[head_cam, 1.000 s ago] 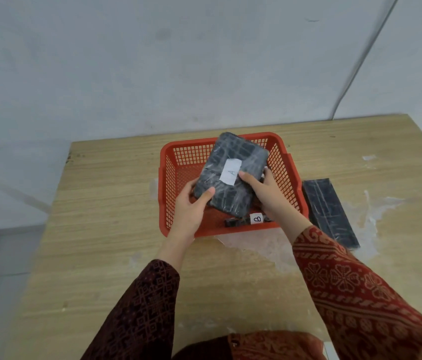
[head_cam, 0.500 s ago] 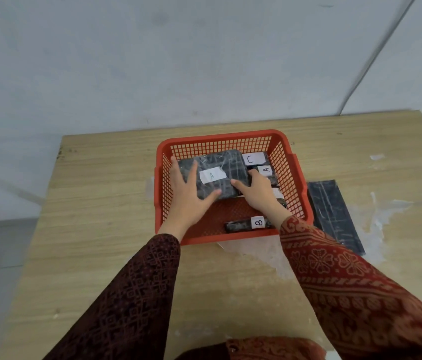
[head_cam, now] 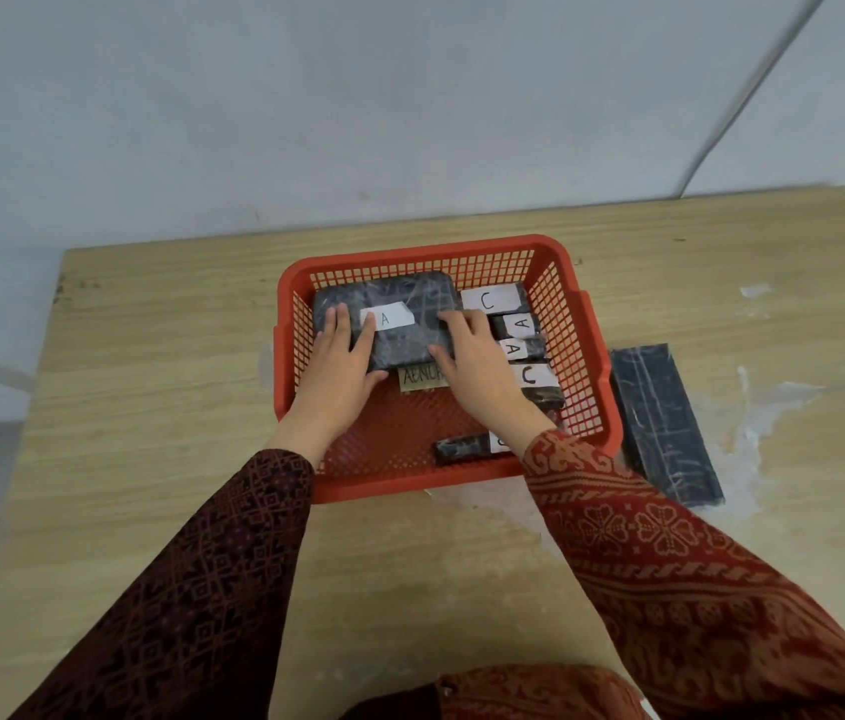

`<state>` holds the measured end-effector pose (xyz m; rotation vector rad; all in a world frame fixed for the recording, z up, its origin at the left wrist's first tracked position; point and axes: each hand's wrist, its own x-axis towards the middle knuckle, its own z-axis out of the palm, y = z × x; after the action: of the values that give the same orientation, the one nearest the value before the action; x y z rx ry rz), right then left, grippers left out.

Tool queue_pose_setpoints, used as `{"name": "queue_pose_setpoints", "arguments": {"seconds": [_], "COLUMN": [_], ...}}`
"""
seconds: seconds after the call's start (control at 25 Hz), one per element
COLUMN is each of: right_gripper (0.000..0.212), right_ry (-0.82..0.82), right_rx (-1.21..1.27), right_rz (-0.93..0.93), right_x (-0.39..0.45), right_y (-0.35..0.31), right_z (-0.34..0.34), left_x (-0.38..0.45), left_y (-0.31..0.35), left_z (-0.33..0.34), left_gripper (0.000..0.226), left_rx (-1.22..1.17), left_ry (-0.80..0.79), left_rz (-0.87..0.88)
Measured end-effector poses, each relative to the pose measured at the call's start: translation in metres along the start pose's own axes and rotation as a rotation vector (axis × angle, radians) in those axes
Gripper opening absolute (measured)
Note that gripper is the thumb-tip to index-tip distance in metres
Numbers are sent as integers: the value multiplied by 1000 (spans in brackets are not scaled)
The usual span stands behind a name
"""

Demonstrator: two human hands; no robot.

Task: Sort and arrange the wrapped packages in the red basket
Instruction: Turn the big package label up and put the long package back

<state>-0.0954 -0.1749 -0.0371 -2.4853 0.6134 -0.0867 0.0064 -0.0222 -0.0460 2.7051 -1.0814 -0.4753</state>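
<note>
We have both hands flat on the large wrapped package (head_cam: 394,319) marked A, which lies in the far-left part of the red basket (head_cam: 599,407), its long axis running from 9 to 3 o'clock; the left hand (head_cam: 340,376) rests open on its near-left corner, the right hand (head_cam: 477,366) open on its near-right edge, fingers spread, pressing rather than gripping; the two hands are equally near. At 3 o'clock from this package, just beside it, a column of small labelled packages (head_cam: 519,345) fills the right side up to the wall; the far wall touches or nearly touches at 12; so we judge the only open room lies toward 6 o'clock, the bare basket floor, where one small package (head_cam: 462,446) lies near the front rim. Outside, at 3 o'clock on the table (head_cam: 150,356), a long dark package (head_cam: 662,423) waits, its axis from 12 to 6.
</note>
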Motion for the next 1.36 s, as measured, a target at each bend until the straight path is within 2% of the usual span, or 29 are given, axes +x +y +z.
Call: {"name": "queue_pose_setpoints", "arguments": {"seconds": [0.12, 0.28, 0.36, 0.44, 0.56, 0.64, 0.72, 0.8, 0.88, 1.0, 1.12, 1.24, 1.36], "right_gripper": [49, 63, 59, 50, 43, 47, 63, 82, 90, 81, 63, 39, 21], "right_ry": [-23, -230, -137, 66, 348, 401, 332, 173, 61, 92, 245, 422, 446], "right_rx": [-258, -262, -160, -27, 91, 110, 13, -115, -175, -106, 79, 418, 663], "right_rz": [-88, -182, -212, -183, 20, 208, 377, 486, 517, 492, 445, 388, 331], "right_x": [-9, -25, -44, -73, -122, -151, -169, -180, -184, -189, -195, -199, -191], "right_y": [-3, 5, 14, 33, 79, 113, 141, 160, 172, 186, 197, 199, 188], "right_z": [6, -13, -34, -57, -77, -79, -75, -70, -63, -67, -91, -132, -178], "left_x": [2, 3, 5, 7, 9, 12, 15, 21, 30, 40, 42, 39, 33], "left_y": [3, 10, 21, 47, 117, 176, 227, 262, 279, 283, 282, 293, 294], "left_z": [-2, -14, -28, -39, -40, -32, -14, 10, 33, 54, 56, 35, -2], "left_gripper": [72, 78, 80, 73, 59, 53, 53, 59, 66, 75, 82, 58, 44], "left_rx": [53, 162, 172, 168, 14, -90, -43, 127, 334, 489, 397, 101, -96], "left_ry": [-43, -231, -316, -244, 17, 29, -59, -220, -371, -447, -340, -56, 133], "left_rz": [-27, -97, -160, -145, 156, 430, 630, 691, 679, 637, 695, 767, 752]}}
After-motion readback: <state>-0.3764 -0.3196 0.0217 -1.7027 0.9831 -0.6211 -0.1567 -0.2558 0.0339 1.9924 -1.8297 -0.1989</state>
